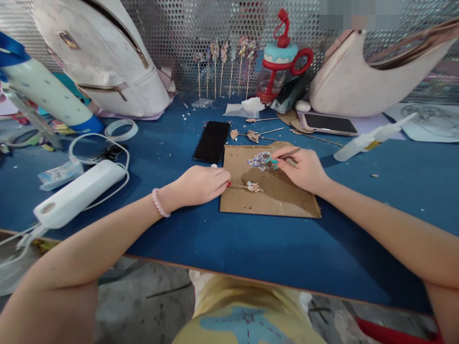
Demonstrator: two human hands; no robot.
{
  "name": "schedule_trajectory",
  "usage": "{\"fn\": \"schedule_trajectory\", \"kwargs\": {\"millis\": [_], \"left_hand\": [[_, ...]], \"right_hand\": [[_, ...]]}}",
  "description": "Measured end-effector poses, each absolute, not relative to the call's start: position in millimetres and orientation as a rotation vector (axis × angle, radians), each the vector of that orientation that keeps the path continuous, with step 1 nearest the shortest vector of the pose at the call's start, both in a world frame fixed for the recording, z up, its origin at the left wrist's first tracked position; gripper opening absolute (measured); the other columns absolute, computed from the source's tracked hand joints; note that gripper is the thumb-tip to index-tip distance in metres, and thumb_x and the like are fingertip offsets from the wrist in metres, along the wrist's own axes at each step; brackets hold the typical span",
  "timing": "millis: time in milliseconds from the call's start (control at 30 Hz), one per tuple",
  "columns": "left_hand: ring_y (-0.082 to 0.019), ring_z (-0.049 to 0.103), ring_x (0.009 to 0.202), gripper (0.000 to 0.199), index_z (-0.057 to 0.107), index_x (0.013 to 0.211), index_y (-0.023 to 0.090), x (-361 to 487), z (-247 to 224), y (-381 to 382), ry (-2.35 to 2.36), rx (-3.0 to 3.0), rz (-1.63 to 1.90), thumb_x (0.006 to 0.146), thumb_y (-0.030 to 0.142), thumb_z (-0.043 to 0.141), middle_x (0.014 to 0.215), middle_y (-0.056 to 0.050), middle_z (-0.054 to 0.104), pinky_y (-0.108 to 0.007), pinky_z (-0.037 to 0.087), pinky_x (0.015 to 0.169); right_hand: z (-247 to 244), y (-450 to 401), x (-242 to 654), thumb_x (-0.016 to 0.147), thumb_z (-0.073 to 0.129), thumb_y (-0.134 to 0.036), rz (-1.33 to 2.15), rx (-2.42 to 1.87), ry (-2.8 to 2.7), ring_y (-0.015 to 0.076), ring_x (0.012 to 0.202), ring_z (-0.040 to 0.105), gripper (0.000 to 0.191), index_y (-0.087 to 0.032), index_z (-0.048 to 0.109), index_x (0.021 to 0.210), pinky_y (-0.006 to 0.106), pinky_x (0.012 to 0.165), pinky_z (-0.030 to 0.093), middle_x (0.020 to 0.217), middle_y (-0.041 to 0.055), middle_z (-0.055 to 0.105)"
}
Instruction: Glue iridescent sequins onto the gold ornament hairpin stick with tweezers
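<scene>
My left hand [205, 185] is closed on the thin stem of a hairpin [254, 187], whose ornamented end carries pale stones and lies over a cardboard sheet [236, 206]. Pinched in my right hand [300, 167] is a pair of tweezers [289, 154], with tips at a pile of small sparkling rhinestones [258, 161] on the cardboard. The tips themselves are partly hidden by my fingers. Beyond the cardboard lie more metal hairpins [253, 136] with leaf-shaped ends.
A black phone [212, 141] lies beside the cardboard. Several decorated sticks [215, 71] stand upright at the back, near a red-lidded cup [278, 62]. A glue bottle [353, 146] is at right; a white corded device [79, 193], tape roll [121, 130] and backpack [118, 71] are left.
</scene>
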State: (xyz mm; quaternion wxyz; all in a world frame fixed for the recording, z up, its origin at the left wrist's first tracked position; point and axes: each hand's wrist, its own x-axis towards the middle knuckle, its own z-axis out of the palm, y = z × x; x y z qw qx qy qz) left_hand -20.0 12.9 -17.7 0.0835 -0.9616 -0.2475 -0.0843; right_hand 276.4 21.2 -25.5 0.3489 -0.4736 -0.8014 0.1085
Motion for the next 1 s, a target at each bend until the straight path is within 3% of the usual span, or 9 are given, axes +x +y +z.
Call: {"fn": "schedule_trajectory", "kwargs": {"millis": [700, 1000], "left_hand": [[-0.013, 0.059, 0.064, 0.024, 0.056, 0.088, 0.016, -19.0, -15.9, 13.2, -0.769, -2.888, -0.193, 0.098, 0.026, 0.037, 0.077, -0.002, 0.063, -0.027, 0.036, 0.053], [-0.014, 0.059, 0.064, 0.023, 0.056, 0.088, 0.016, -19.7, -17.4, 13.7, -0.759, -2.877, -0.208, 0.098, 0.027, 0.038, 0.076, -0.001, 0.063, -0.028, 0.035, 0.053]], "right_hand": [[-19.3, 23.9, 288.5, 0.086, 0.053, -0.028, 0.316, -1.146, -2.156, 0.0212, 0.081, 0.069, 0.016, -0.021, 0.067, 0.087, 0.036, 0.074, 0.052, 0.091, 0.0068, 0.074], [-20.6, 22.4, 288.9, 0.087, 0.053, -0.029, 0.278, -1.158, -2.17, 0.021, 0.078, 0.068, 0.016, -0.021, 0.067, 0.088, 0.036, 0.071, 0.051, 0.089, 0.0064, 0.074]]}}
